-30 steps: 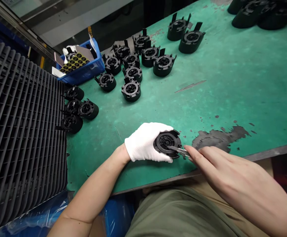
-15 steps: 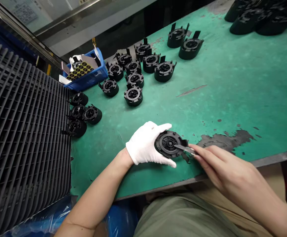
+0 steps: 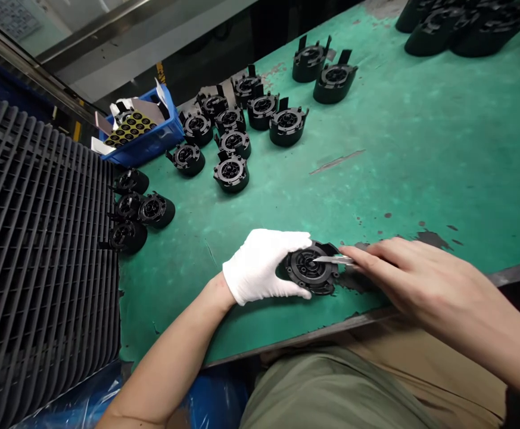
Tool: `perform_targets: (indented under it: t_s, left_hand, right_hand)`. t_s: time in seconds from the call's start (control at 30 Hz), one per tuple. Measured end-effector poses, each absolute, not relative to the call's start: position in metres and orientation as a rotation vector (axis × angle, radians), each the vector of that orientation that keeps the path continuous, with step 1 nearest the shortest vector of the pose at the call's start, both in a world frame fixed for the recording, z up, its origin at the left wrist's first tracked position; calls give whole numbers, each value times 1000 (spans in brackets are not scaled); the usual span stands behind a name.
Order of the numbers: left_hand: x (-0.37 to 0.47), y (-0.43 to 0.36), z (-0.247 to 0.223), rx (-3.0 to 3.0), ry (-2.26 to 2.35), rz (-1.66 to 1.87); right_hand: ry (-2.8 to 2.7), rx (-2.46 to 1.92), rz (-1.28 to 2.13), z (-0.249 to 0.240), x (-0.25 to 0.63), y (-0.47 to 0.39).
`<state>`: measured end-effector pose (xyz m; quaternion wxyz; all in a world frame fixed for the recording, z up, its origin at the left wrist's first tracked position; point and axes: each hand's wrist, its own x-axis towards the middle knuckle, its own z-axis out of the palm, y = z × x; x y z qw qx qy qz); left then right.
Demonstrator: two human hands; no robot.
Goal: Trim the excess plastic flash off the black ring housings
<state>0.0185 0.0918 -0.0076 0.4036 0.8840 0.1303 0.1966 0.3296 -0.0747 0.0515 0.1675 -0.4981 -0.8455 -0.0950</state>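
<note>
My left hand (image 3: 266, 265), in a white glove, grips a round black plastic part (image 3: 310, 275) from its left side, thumb and fingers around the rim. The part's ribbed face is turned up, near the front edge of the green table. My bare right hand (image 3: 402, 274) pinches a thin silver blade tool (image 3: 338, 260) and reaches in from the right. The blade's pointed tip lies at the middle of the part's face.
Several similar black parts (image 3: 232, 173) stand at the table's (image 3: 398, 149) back and left. A blue bin (image 3: 148, 140) with round yellow-and-black stickers (image 3: 132, 128) sits at back left, beside a grey slatted rack (image 3: 40, 238). More black parts (image 3: 433, 33) are at back right.
The black part has turned in my left hand, so its tabs sit differently. The blade now lies flatter, its tip nearer the centre. The whole view has shifted slightly.
</note>
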Motion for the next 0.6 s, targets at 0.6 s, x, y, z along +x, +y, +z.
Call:
perform_targets:
  t_s: [0.6]
  left_hand:
    - [25,91,10,2187,370,385]
  right_hand:
    - [-2590,-1399,-334,76,324,-86]
